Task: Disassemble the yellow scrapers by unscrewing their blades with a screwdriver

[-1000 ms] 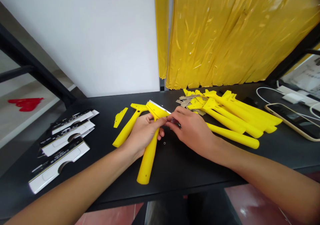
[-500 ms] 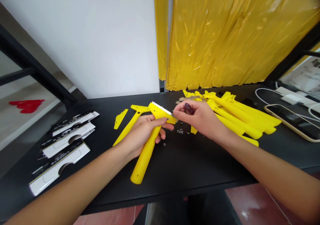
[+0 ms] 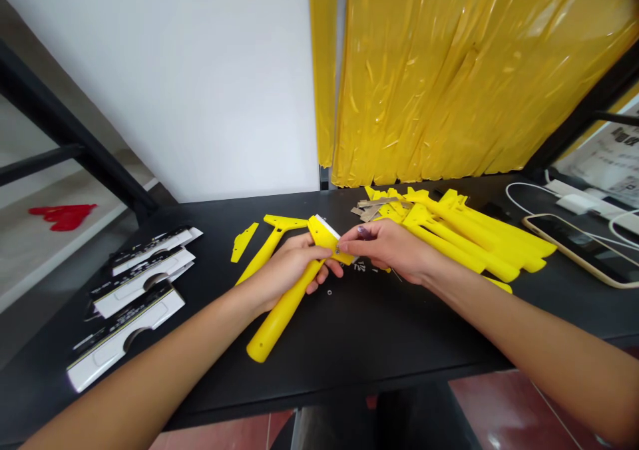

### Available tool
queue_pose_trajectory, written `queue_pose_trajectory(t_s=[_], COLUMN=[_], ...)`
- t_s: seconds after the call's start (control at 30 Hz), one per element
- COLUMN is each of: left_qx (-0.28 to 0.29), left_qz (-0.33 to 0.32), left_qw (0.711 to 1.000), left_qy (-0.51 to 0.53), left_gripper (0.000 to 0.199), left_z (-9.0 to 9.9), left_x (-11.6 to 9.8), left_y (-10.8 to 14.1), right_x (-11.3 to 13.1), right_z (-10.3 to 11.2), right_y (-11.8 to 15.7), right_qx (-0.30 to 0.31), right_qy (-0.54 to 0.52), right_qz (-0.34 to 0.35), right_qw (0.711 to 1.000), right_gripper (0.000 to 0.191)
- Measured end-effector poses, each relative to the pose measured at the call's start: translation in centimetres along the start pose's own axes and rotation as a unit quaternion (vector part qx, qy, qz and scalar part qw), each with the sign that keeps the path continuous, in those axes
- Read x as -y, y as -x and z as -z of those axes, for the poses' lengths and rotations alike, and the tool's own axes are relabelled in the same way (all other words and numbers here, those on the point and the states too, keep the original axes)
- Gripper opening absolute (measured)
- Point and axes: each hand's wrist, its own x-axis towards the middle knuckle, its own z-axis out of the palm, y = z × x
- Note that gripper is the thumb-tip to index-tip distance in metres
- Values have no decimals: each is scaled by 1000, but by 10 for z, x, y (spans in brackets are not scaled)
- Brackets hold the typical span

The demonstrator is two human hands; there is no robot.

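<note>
My left hand [image 3: 294,267] is wrapped round the neck of a yellow scraper [image 3: 279,313], whose head carries a pale blade along its upper edge. My right hand [image 3: 382,243] is closed at the right part of the head, thumb and finger pinched by a small screw there. A dark, shiny object [image 3: 364,233] shows between its fingers. Behind my left hand lies another yellow handle [image 3: 262,253], with a loose yellow plate [image 3: 244,242] to its left. Small screws [image 3: 360,265] lie beneath my right hand, and a small ring [image 3: 329,293] is nearer the front.
Several yellow handles [image 3: 479,230] and metal blades [image 3: 372,205] are piled at the right rear. A phone [image 3: 582,247] and white cables lie far right. White-and-black sleeves [image 3: 130,333] lie left on the black table [image 3: 379,343]. Yellow plastic sheeting [image 3: 449,77] hangs behind.
My right hand has moved down and left onto the scraper head, and its fingertips now pinch by the screw hole. The scraper in my left hand has turned slightly, its handle end shifting left.
</note>
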Motion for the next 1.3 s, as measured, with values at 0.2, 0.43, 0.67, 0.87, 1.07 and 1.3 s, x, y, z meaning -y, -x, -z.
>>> queue_pose_trajectory(t_s=[0.2, 0.43, 0.67, 0.87, 1.07, 1.3], left_qx=[3, 33, -148, -179, -140, -114], left_qz=[-15, -28, -148, -271, -341, -323], left_qw=[999, 996, 953, 835, 737, 590], left_qy=[-48, -83, -219, -444, -567, -731], left_gripper=[26, 25, 54, 21, 20, 37], left_z=[4, 7, 11, 9, 6, 4], left_x=[1, 2, 14, 10, 14, 17], left_y=[-1, -1, -6, 3, 8, 11], right_x=[3, 4, -4, -4, -6, -4], right_z=[-2, -1, -5, -9, -7, -6], right_y=[2, 3, -2, -2, -5, -6], right_qx=[5, 9, -9, -24, -31, -26], right_qy=[3, 7, -26, -45, -67, -92], right_qz=[0, -7, -32, -44, -46, -61], right_qw=[1000, 1000, 999, 998, 996, 994], right_gripper=[37, 37, 41, 37, 34, 31])
